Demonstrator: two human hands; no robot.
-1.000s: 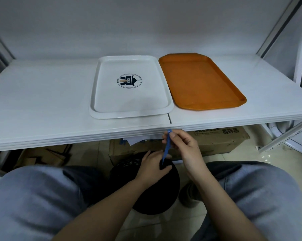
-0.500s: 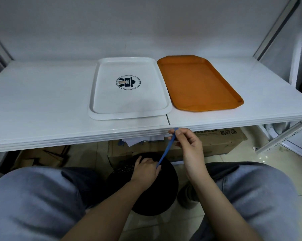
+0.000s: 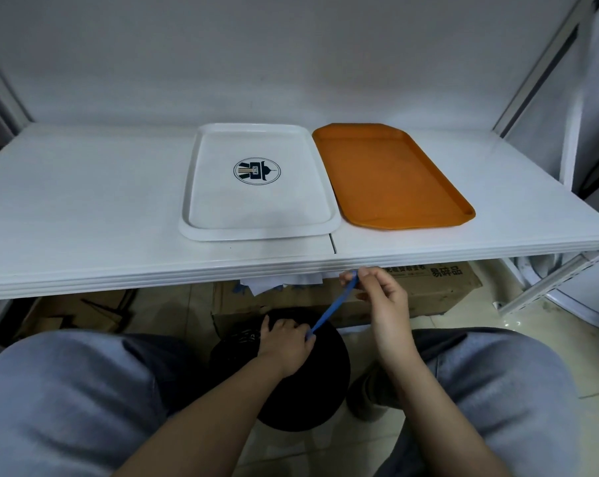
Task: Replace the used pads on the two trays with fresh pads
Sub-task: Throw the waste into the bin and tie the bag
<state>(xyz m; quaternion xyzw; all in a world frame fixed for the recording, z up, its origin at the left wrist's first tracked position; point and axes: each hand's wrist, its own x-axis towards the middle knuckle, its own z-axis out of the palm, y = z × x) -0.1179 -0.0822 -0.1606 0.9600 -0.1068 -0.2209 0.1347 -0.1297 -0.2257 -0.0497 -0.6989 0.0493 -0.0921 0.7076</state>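
A white tray [image 3: 195, 187] with a round dark logo lies on the white table, and an orange tray [image 3: 391, 173] lies right beside it; neither carries a pad. Below the table's front edge, my right hand [image 3: 382, 297] pinches the upper end of a blue strip [image 3: 332, 309]. My left hand [image 3: 284, 342] pinches the strip's lower end over a black bin [image 3: 325, 383] between my knees. The strip is stretched slanting between both hands. White sheets with blue bits [image 3: 281, 282] stick out from under the table edge.
The white table [image 3: 84, 208] spans the view, with a seam near its middle front. A cardboard box [image 3: 439, 287] sits on the floor under it. A metal rack upright [image 3: 539, 70] rises at the right. My grey-trousered knees [image 3: 67, 401] frame the bin.
The blue strip has been drawn out longer: my left hand moved down and left over the bin while my right hand stayed near the table edge.
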